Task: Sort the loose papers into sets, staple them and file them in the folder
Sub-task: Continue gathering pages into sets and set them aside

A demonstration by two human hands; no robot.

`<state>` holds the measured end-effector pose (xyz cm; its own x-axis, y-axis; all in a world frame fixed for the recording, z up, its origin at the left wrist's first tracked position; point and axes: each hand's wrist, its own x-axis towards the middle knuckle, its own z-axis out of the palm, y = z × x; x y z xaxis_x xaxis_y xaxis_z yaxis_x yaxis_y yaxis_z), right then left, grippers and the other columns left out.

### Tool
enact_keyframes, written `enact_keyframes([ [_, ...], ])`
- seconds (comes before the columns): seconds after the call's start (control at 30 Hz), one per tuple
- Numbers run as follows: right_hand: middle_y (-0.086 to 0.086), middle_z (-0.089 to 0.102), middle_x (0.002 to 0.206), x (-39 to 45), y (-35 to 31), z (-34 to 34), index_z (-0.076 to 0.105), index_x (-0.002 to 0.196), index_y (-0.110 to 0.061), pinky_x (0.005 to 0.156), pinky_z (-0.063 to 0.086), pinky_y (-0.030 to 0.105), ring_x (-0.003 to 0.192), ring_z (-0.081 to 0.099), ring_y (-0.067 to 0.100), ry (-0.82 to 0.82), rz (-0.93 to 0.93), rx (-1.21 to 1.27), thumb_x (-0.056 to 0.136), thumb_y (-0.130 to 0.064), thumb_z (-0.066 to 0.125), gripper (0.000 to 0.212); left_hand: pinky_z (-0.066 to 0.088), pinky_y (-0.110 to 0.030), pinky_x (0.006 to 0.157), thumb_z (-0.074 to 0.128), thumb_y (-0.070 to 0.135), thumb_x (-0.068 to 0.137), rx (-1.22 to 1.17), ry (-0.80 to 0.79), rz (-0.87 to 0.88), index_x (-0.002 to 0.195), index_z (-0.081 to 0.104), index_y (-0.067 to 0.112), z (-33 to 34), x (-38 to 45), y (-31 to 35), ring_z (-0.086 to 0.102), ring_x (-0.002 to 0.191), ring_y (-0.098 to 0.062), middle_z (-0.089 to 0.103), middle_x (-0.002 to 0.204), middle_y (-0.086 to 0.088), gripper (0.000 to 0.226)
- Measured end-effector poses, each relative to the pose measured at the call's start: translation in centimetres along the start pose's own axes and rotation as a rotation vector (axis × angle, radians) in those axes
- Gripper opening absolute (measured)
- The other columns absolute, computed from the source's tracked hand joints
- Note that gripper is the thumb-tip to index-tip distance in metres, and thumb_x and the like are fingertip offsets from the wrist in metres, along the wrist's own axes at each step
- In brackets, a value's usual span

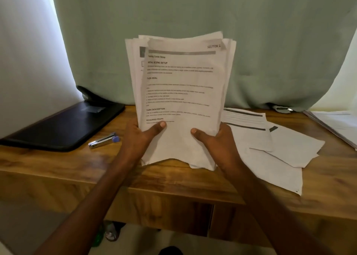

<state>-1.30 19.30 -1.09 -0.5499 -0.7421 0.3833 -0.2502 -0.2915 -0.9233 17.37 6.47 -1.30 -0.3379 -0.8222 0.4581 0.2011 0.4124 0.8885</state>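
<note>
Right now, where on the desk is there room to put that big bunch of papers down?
Bare wood shows between the stapler and the held stack, and along the desk's front edge below the black folder. The right side is crowded with loose sheets overlapping each other. Both the left hand and right hand grip the stack.

light: soft daylight from upper left and right edge | dim, muted centre | shadows: faint under papers [180, 100] | blur: slight, small print unreadable | edges: wide-angle bowing
</note>
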Motion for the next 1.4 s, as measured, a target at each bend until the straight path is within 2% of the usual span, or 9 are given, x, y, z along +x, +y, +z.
enact_keyframes([
  [0.1,-0.019,0.067,0.111,-1.7,0.9,1.7,0.059,0.122,-0.03,0.095,0.057,0.031,0.105,0.066,0.007,-0.018,0.075,-0.032,0.087,-0.025,0.081,0.041,0.061,-0.02,0.077,0.084,0.036,0.082,0.046,0.015,-0.056,0.114,0.067,0.039,-1.2,-1.7,-1.4,0.071,0.102,0.0,0.074,0.108,0.026,0.036],
  [0.23,0.001,0.064,0.131,-2.3,0.7,3.1,0.055,0.135,-0.018,0.103,0.054,0.047,0.118,0.063,0.023,0.045,0.126,-0.073,0.089,-0.028,0.079,0.053,0.054,-0.007,0.068,0.084,0.032,0.083,0.108,0.005,-0.083,0.109,0.064,0.041,-1.4,-2.2,-1.5,0.068,0.092,0.013,0.072,0.093,0.036,0.034],
  [0.47,-0.009,0.062,0.123,-1.9,-0.3,5.6,0.052,0.126,-0.032,0.079,0.048,0.016,0.107,0.058,0.009,0.115,0.049,-0.115,0.091,-0.034,0.076,0.042,0.061,-0.021,0.081,0.085,0.03,0.085,0.103,0.103,-0.02,0.135,0.063,0.018,-2.3,-1.5,0.0,0.071,0.104,-0.006,0.072,0.121,0.007,0.056],
  [0.6,0.005,0.066,0.131,-3.3,1.6,6.3,0.06,0.134,-0.012,0.081,0.047,0.021,0.114,0.065,0.023,0.034,0.139,-0.413,0.091,-0.032,0.077,0.05,0.049,-0.011,0.072,0.086,0.019,0.083,0.271,0.071,-0.127,0.137,0.06,0.011,-3.6,-2.9,-2.1,0.064,0.1,-0.006,0.069,0.129,-0.003,0.061],
  [0.8,-0.009,0.061,0.105,-2.1,1.0,7.2,0.059,0.115,-0.024,0.062,0.038,0.009,0.095,0.058,0.011,0.045,0.144,-0.443,0.089,-0.033,0.079,0.034,0.049,-0.017,0.078,0.087,0.019,0.081,0.359,0.088,-0.055,0.136,0.061,0.009,-4.5,-1.8,-1.6,0.063,0.112,-0.014,0.069,0.131,-0.006,0.061],
  [1.07,0.01,0.068,0.126,-2.9,2.2,6.7,0.062,0.127,-0.005,0.082,0.05,0.028,0.114,0.067,0.03,0.03,0.155,-0.545,0.087,-0.031,0.082,0.052,0.063,-0.039,0.082,0.086,0.021,0.083,-0.05,0.021,-0.205,0.117,0.072,0.023,-6.5,-1.4,-1.1,0.076,0.1,-0.019,0.078,0.113,0.002,0.037],
  [1.2,0.009,0.069,0.129,-3.3,2.1,6.6,0.063,0.131,-0.007,0.083,0.049,0.026,0.114,0.067,0.027,0.012,0.134,-0.506,0.085,-0.03,0.083,0.055,0.06,-0.021,0.072,0.085,0.016,0.083,-0.022,0.063,-0.066,0.112,0.073,0.024,-5.9,-0.7,0.5,0.076,0.095,-0.01,0.079,0.105,0.012,0.032],
  [1.33,0.0,0.071,0.124,-3.0,0.3,6.5,0.066,0.129,-0.015,0.081,0.057,0.025,0.1,0.069,0.012,0.025,0.086,-0.303,0.084,-0.031,0.084,0.051,0.057,-0.015,0.073,0.083,0.012,0.085,0.068,0.055,0.098,0.111,0.067,0.03,-6.0,-1.3,1.0,0.072,0.098,0.001,0.075,0.103,0.027,0.035],
  [1.4,-0.011,0.07,0.119,-2.6,-1.2,6.8,0.068,0.127,-0.017,0.067,0.052,0.008,0.084,0.065,-0.008,0.053,0.016,-0.25,0.085,-0.029,0.083,0.046,0.058,-0.016,0.075,0.082,0.009,0.086,0.076,0.061,0.154,0.11,0.066,0.029,-5.8,-1.5,1.3,0.071,0.099,0.0,0.075,0.101,0.026,0.035],
])
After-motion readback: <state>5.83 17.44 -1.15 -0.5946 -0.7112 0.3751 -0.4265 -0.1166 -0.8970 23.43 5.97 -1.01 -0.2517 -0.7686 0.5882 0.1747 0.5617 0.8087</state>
